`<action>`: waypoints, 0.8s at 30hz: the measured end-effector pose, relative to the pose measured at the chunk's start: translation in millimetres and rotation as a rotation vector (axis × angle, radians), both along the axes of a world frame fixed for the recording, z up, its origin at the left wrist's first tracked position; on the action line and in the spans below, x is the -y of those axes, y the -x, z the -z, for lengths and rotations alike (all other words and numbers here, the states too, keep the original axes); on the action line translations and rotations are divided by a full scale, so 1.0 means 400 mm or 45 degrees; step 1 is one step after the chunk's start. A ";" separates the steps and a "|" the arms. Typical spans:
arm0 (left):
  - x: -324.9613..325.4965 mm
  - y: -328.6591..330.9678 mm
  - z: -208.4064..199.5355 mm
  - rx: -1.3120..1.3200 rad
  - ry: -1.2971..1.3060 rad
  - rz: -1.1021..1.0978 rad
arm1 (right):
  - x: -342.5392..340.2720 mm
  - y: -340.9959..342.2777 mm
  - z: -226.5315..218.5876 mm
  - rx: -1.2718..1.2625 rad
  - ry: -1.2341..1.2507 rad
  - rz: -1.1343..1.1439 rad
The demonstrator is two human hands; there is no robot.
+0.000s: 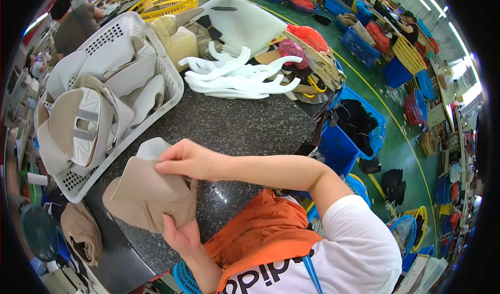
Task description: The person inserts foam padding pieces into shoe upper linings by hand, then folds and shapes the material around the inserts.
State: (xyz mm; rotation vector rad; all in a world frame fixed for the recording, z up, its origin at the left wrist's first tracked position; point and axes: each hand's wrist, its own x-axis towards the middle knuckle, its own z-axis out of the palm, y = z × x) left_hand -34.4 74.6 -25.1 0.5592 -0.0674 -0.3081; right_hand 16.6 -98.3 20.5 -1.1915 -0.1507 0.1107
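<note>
Head view has both hands on a beige shoe upper piece in the lower left of the frame, held just over the dark speckled surface. The right hand comes in from the right and pinches the top fold of the piece with its fingertips. The left hand comes up from the bottom edge, closed on the lower edge with the thumb on top. A bit of the white lining shows at the top of the fold.

Right next to it, up and left, sits a white perforated plastic basket stuffed with more beige and white upper pieces. Behind that, at the top of the frame, is a yellow basket; can't tell what's in it. Top centre on the surface there's a stack of white curved cutouts, with a red bag just beyond. A folded beige bundle lies at the lower left edge.

Off the surface to the right, a blue crate on the green floor holds black pieces.
</note>
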 end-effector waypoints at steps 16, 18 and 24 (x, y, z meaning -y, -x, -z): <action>-0.101 -0.037 0.006 0.091 0.322 0.266 | 0.041 -0.007 -0.037 0.229 0.432 -0.426; -0.093 -0.014 0.020 0.069 0.238 0.191 | -0.004 -0.009 -0.016 0.318 0.690 -0.197; -0.014 -0.023 -0.072 -0.107 0.104 0.038 | -0.040 0.009 -0.018 0.403 0.915 0.673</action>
